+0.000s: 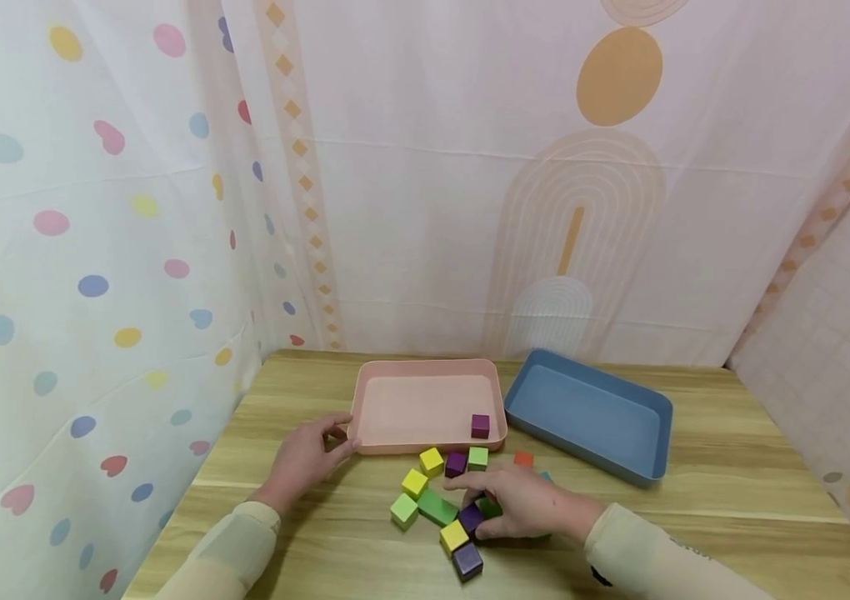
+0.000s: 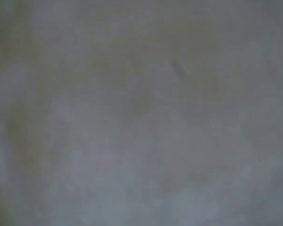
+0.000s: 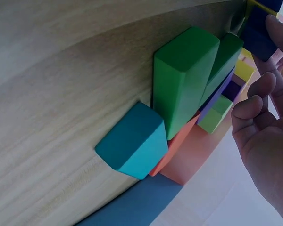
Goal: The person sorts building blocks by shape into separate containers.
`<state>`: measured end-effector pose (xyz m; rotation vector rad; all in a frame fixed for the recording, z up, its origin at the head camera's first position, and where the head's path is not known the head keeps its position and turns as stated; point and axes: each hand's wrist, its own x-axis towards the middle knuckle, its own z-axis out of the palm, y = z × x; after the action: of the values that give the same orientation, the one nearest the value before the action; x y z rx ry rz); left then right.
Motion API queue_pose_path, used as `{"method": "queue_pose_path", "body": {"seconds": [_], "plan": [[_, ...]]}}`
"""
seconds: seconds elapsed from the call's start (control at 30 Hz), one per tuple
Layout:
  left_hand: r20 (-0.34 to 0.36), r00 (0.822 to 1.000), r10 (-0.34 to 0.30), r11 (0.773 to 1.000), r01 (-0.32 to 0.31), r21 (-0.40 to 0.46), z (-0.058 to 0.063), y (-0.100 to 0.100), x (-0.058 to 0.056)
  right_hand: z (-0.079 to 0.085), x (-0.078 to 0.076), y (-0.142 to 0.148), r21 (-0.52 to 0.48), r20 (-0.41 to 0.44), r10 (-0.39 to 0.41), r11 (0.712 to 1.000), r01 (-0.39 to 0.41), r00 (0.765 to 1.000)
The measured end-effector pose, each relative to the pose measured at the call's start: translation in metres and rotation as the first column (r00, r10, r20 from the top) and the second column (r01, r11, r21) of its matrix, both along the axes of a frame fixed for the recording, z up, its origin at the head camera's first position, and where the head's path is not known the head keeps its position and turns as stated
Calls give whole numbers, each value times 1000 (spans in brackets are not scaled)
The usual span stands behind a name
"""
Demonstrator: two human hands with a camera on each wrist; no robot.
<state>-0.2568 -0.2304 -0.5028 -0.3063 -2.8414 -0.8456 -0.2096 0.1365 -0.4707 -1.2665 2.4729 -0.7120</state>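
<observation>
My right hand [image 1: 518,500] is among the blocks at the table's middle. Its thumb and a finger pinch a dark purple cube [image 1: 472,519], while the index finger stretches past it over a flat green block [image 1: 437,507]. In the right wrist view the thumb lies against the dark cube [image 3: 258,35]; the other fingers curl beside it. My left hand [image 1: 308,458] touches the left front corner of the pink tray [image 1: 425,448], with the thumb at the front rim and fingers at the side. A purple cube [image 1: 480,426] sits inside that tray. The left wrist view is only a blur.
A blue tray [image 1: 582,454] stands angled at the right. Yellow cubes [image 1: 431,462], light green cubes [image 1: 404,512] and a purple cube [image 1: 467,562] surround my right hand. A red block [image 1: 523,459], a teal block [image 3: 132,141] and a tall green block [image 3: 184,80] lie on its far side.
</observation>
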Motion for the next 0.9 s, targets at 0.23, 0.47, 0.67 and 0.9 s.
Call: {"method": "queue_pose_path", "body": {"seconds": [0.23, 0.47, 0.67, 0.9], "plan": [[14, 1000, 6, 1000, -6, -1, 0, -1, 0, 8, -2, 1, -35, 12, 3, 999, -3, 1000], [23, 1000, 14, 1000, -14, -6, -1, 0, -1, 25, -12, 10, -74, 15, -67, 995, 68, 998], [24, 999, 21, 1000, -21, -4, -1, 0, -1, 44, -29, 20, -135, 10, -179, 975, 179, 984], [17, 1000, 20, 1000, -20, -7, -1, 0, -1, 57, -56, 27, -233, -91, -310, 931, 282, 946]]}}
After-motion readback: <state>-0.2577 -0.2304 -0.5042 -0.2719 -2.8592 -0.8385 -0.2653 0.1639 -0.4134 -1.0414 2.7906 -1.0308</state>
